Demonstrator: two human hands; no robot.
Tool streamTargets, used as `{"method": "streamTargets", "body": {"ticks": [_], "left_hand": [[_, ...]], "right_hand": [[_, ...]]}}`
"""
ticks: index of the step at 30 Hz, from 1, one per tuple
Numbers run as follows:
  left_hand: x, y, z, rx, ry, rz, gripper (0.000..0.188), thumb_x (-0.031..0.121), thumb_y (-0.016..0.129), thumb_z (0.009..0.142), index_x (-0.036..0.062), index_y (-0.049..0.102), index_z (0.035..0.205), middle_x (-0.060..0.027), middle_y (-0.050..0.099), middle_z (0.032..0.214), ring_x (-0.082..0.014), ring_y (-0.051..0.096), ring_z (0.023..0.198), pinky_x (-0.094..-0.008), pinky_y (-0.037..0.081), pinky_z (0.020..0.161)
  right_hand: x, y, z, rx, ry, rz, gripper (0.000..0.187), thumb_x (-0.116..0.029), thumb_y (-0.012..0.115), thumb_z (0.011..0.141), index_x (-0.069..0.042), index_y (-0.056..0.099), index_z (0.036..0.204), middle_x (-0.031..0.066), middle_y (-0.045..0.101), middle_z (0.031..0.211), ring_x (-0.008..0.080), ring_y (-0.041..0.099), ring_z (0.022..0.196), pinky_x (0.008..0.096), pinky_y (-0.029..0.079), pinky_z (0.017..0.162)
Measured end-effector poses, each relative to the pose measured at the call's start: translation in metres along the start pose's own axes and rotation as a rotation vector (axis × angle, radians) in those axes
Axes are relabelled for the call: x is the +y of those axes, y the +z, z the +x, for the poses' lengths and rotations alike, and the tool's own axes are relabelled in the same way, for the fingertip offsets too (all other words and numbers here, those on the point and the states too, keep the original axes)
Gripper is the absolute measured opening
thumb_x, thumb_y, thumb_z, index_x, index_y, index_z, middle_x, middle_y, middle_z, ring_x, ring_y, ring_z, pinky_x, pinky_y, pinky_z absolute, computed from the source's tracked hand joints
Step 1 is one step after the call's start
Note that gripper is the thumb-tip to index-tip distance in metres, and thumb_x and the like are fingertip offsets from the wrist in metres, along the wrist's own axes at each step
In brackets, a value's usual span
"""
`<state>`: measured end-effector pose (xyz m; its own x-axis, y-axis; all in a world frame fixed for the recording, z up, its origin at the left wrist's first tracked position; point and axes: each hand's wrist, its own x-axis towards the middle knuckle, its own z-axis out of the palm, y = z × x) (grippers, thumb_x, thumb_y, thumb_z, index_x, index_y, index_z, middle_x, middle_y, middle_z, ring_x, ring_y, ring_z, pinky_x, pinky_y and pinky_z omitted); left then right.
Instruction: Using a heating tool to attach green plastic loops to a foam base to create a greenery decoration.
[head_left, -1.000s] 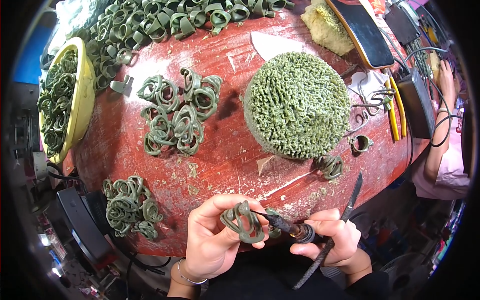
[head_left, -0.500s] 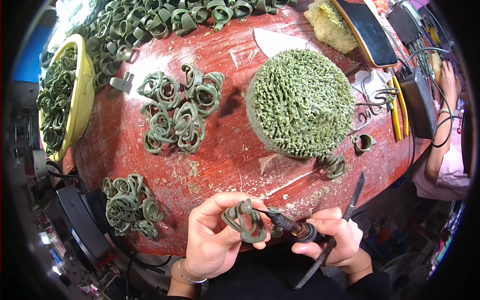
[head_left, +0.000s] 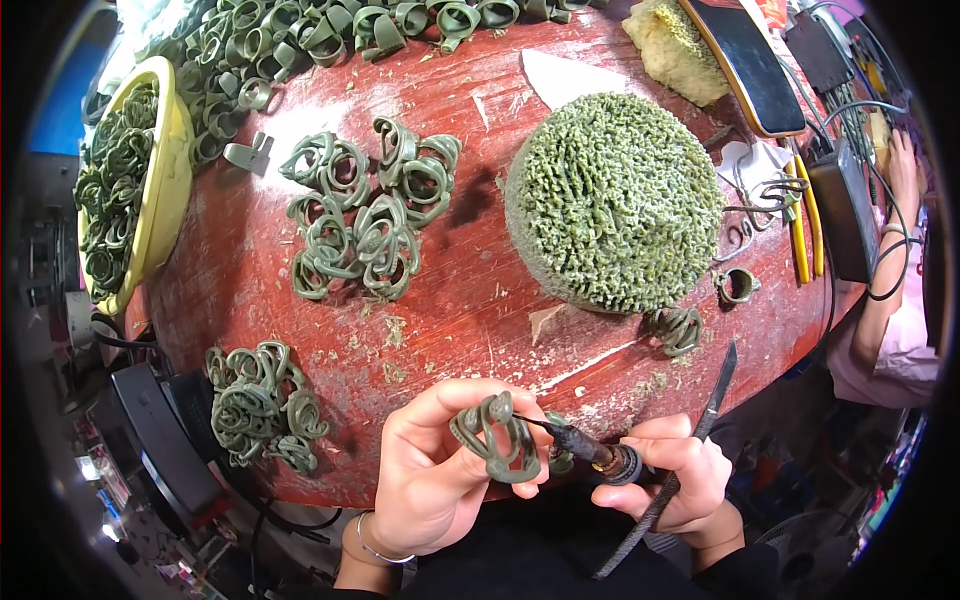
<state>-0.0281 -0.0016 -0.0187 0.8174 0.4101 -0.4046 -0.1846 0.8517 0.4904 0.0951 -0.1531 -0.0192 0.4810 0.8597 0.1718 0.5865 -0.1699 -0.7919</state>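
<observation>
My left hand (head_left: pixel 432 470) pinches an openwork green wax ring (head_left: pixel 498 408) upright between thumb and fingers. In my right hand (head_left: pixel 695 485) is a dark pen-shaped tool with a thin tip, like a heated wax pen (head_left: pixel 585 447). Its tip points left and meets the upper part of the ring, or nearly so. The same hand also holds a long narrow file (head_left: pixel 716 385), slanting across the palm. Behind the pen, partly hidden, a small green piece (head_left: pixel 560 461) shows by my left fingers; I cannot tell whether it belongs to the ring.
Green ring clusters (head_left: pixel 365 225) and a ring pile (head_left: pixel 262 405) lie on the red table (head_left: pixel 450 330). A round, rough-topped green block (head_left: pixel 615 205) stands right. Around are a yellow basin (head_left: pixel 165 190), many plain rings (head_left: pixel 270 40), a phone (head_left: pixel 750 65), yellow-handled pliers (head_left: pixel 800 235) and another person's arm (head_left: pixel 890 240).
The ring has turned slightly in my left fingers, and the pen tip has stayed close to its top. Both hands have shifted a little right; the whole view has moved slightly.
</observation>
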Motion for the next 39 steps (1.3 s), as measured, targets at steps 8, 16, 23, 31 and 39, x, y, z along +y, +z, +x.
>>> {"method": "streamTargets", "body": {"ticks": [8,16,23,31,39], "left_hand": [[0.001,0.001,0.0,0.012,-0.012,-0.015,0.037,0.007,0.06,0.078,-0.0067,0.045,0.108,-0.0216,0.057,0.094,-0.0253,0.06,0.073,-0.0318,0.051,0.061],[0.001,0.0,-0.002,-0.009,0.017,-0.047,0.034,0.004,0.057,0.079,-0.0067,0.045,0.108,-0.021,0.056,0.096,-0.0254,0.06,0.077,-0.0329,0.051,0.065],[-0.002,0.013,0.004,0.151,0.452,0.588,0.015,0.004,0.055,0.075,-0.0033,0.051,0.088,-0.0147,0.051,0.078,-0.0256,0.059,0.069,-0.0311,0.052,0.059],[0.004,0.012,0.0,0.117,0.612,0.811,0.031,-0.014,0.06,0.064,-0.0038,0.06,0.094,-0.0131,0.052,0.091,-0.0164,0.057,0.078,-0.023,0.049,0.066],[0.011,0.008,0.003,0.053,0.751,1.126,0.032,-0.014,0.06,0.063,-0.0016,0.058,0.093,-0.0124,0.05,0.088,-0.0192,0.057,0.076,-0.0262,0.048,0.064]], "right_hand": [[-0.002,-0.003,0.001,-0.037,0.046,0.038,0.046,-0.025,0.08,0.056,-0.002,0.049,0.081,0.0076,0.059,0.069,0.0169,0.059,0.054,0.0216,0.045,0.044],[0.005,-0.004,0.0,-0.006,0.03,0.178,0.046,-0.02,0.08,0.056,0.0,0.049,0.085,0.0104,0.059,0.071,0.0189,0.06,0.056,0.0246,0.048,0.048],[0.014,-0.004,-0.017,0.301,0.194,0.198,0.039,-0.02,0.076,0.063,0.001,0.049,0.082,0.0103,0.058,0.068,0.0192,0.057,0.059,0.0265,0.045,0.053],[0.015,-0.011,-0.013,0.382,0.24,0.05,0.034,-0.018,0.072,0.065,0.002,0.048,0.076,0.0123,0.055,0.064,0.0185,0.052,0.055,0.0259,0.042,0.05],[0.013,-0.016,-0.01,0.312,0.307,-0.098,0.034,-0.018,0.073,0.065,0.002,0.049,0.077,0.0108,0.054,0.064,0.0181,0.05,0.055,0.0267,0.04,0.05]]}}
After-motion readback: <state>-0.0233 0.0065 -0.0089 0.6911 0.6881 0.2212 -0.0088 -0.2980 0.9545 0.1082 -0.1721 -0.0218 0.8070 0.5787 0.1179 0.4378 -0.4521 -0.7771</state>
